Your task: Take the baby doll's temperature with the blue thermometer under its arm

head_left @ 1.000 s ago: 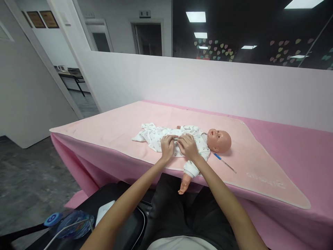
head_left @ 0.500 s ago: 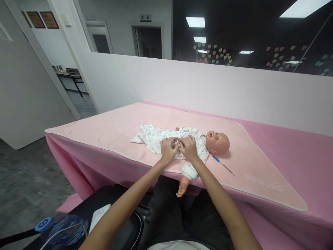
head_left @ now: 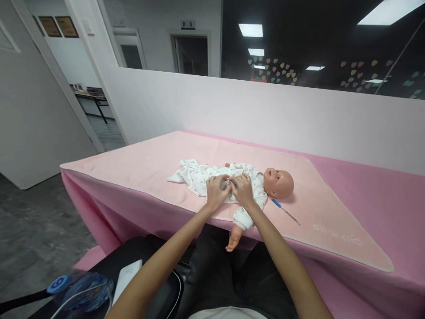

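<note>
On the table lies a baby doll on its back, with its head to the right. It wears a white patterned baby outfit. My left hand and my right hand meet over the doll's belly. Both have bent fingers pinched together on a small bit of the outfit's white cloth; the exact part is too small to make out. One doll arm hangs over the near table edge, below my right wrist. Beside the doll's head rests a thin stick with a blue end.
A pale pink mat covers much of the table, over a darker pink cloth. Behind it stands a white wall with a window above. At lower left, a black chair bears a white device and a clear bottle.
My fingers have shifted slightly at the doll's belly, with both hands still close together. The whole view has moved a little; the doll and the stick lie as before.
</note>
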Demonstrator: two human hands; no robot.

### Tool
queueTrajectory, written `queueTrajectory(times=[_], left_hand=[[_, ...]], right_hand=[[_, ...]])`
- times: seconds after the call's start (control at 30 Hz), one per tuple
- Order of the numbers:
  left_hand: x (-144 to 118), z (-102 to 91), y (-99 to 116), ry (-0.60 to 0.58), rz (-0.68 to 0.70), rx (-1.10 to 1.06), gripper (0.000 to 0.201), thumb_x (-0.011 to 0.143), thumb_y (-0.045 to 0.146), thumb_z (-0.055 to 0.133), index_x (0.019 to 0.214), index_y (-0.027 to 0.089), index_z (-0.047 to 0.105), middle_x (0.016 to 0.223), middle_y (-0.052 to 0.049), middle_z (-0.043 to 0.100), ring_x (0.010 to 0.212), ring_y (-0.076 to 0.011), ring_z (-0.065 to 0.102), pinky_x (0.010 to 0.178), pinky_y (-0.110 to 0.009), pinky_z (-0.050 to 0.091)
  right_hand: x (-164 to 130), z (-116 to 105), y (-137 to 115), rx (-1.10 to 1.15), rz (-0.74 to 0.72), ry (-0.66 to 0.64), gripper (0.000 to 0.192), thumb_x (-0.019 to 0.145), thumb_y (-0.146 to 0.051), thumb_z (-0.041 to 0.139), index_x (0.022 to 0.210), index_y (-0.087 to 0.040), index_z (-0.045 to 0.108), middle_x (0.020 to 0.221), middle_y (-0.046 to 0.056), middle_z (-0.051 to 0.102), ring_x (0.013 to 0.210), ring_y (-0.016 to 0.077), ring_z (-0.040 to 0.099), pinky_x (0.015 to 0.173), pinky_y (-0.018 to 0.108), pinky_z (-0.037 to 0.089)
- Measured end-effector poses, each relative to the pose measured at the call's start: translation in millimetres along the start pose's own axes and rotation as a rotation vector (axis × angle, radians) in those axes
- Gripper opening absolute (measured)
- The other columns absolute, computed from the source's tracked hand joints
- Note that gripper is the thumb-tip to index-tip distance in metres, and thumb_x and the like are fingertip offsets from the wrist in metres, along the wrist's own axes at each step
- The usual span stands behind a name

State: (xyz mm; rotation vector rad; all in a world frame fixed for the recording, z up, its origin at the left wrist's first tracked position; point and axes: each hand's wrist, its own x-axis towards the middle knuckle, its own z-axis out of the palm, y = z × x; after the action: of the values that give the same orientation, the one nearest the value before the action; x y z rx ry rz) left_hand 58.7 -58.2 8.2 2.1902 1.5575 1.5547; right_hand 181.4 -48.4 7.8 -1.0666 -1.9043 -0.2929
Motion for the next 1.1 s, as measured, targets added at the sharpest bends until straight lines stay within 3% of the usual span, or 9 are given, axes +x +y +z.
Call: queueTrajectory(times=[0.3,0.53,0.8,1.1], left_hand=[[0.8,2.5,-4.7,0.008,-0.013,-0.06,0.023,0.07,0.018,0.056,0.092,0.024,0.058,0.081,0.001,0.064,0.083,-0.0191,0.053,0.082,-0.034,0.034],[-0.3,0.7,-2.5,0.001,0.046,-0.042,0.031,0.067,0.012,0.052,0.096,0.023,0.056,0.088,-0.001,0.063,0.088,-0.0197,0.053,0.084,-0.033,0.035],[0.0,1.7,-1.7,-0.02,-0.001,-0.011,0.032,0.066,0.012,0.051,0.096,0.024,0.057,0.087,-0.001,0.064,0.088,-0.0221,0.05,0.083,-0.036,0.033],[2.2,-1.7,-2.8,-0.05,-0.069,-0.119,0.028,0.067,0.013,0.051,0.093,0.024,0.057,0.089,-0.001,0.064,0.09,-0.0216,0.05,0.086,-0.037,0.032]], right_hand=[[-0.5,0.6,1.3,-0.002,0.012,0.013,0.015,0.085,-0.017,0.048,0.082,-0.021,0.062,0.079,0.001,0.067,0.079,0.0163,0.057,0.091,0.035,0.034],[-0.3,0.7,2.0,-0.024,0.009,0.022,0.015,0.086,-0.017,0.048,0.082,-0.021,0.062,0.077,0.0,0.066,0.079,0.0162,0.057,0.089,0.034,0.035],[-0.3,0.5,2.0,-0.03,0.002,0.024,0.015,0.085,-0.018,0.048,0.081,-0.021,0.062,0.076,0.0,0.066,0.078,0.0161,0.056,0.089,0.033,0.035],[-0.7,0.0,3.1,-0.045,-0.005,-0.004,0.016,0.087,-0.019,0.047,0.083,-0.022,0.062,0.079,0.0,0.067,0.078,0.0157,0.057,0.088,0.033,0.035]])
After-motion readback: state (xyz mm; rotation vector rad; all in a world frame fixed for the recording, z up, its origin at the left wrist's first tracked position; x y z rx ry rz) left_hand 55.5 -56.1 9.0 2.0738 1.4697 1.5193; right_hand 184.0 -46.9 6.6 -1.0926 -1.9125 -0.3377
